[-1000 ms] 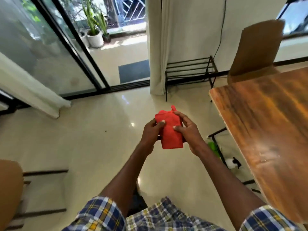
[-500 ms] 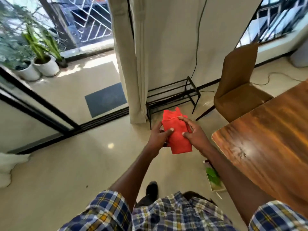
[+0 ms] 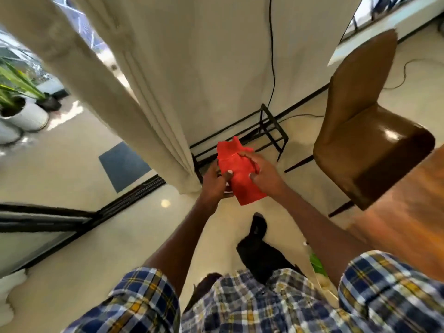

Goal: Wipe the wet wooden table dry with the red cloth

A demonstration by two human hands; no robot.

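Above tiled floor [image 3: 134,239] — red cloth [image 3: 237,174] upright, gripped by both hands.

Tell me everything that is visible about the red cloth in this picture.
The red cloth is plain bright red fabric, folded into a rough oblong with a crumpled top end. It is held up in the air above the pale floor, away from the wooden table. The left hand grips its left edge with the thumb on its face, and the right hand holds its right side. Whether it is wet cannot be seen.
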